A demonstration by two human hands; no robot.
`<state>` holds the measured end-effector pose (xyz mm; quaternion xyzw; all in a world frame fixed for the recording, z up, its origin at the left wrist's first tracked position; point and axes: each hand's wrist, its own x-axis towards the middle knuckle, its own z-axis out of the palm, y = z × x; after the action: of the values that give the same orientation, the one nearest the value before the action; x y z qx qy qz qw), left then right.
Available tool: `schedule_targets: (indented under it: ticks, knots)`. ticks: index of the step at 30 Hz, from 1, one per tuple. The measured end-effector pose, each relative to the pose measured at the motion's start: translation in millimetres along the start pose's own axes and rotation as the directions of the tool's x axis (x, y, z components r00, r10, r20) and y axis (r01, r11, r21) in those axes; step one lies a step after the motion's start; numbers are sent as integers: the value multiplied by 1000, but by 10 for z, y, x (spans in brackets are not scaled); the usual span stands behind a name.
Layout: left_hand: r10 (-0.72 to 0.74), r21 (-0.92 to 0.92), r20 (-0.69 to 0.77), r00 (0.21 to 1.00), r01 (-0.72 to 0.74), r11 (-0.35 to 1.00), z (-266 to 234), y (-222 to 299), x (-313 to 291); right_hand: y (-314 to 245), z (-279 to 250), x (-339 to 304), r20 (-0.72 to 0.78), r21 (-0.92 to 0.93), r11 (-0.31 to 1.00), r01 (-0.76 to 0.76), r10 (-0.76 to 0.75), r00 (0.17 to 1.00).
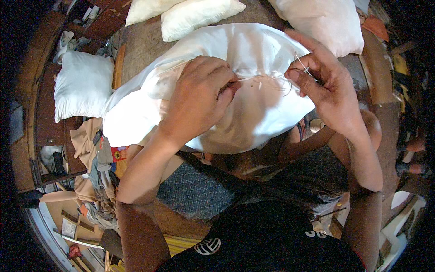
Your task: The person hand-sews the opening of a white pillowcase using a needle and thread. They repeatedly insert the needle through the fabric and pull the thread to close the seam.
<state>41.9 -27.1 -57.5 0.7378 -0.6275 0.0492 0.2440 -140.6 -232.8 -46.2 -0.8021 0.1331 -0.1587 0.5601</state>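
A large white pillow [258, 120] lies across my lap and the work surface, with a gathered seam running between my hands. My left hand [199, 97] is closed, pinching the seam cloth between thumb and fingers. To the right, my right hand [324, 79] pinches with thumb and index finger at the other end of the seam. A thin, pale sewing thread [295, 55] rises from those fingers, and a fine loop hangs beneath them. Whether a needle sits in the pinch is too small to tell.
Two white pillows, one of them the nearer pillow [199, 18], lie on the brown wooden surface [145, 52] ahead. A bulky white pillow [324, 22] is at the far right, and a smaller pillow [84, 84] at the left. Crumpled cloth [86, 140] and scraps crowd the left side.
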Motion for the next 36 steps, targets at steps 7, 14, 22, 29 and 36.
schedule_targets:
  ticks: [7,14,22,29,36]
  knots:
    - [-35,-5,15,999,35,999,7,-33,-1,277,156,171,-80,454,891,-2,43,996]
    - [-81,3,-43,996,81,997,31,44,-17,239,311,191,-95,459,887,-47,102,990]
    - [0,19,-122,993,2,1000,78,6,-23,245,337,181,-115,425,905,-13,69,991]
    - [-53,93,-81,995,60,994,72,45,-21,274,341,202,-131,423,906,8,53,990]
    - [-58,125,-115,992,73,989,38,6,0,255,312,187,-128,419,908,-9,69,989]
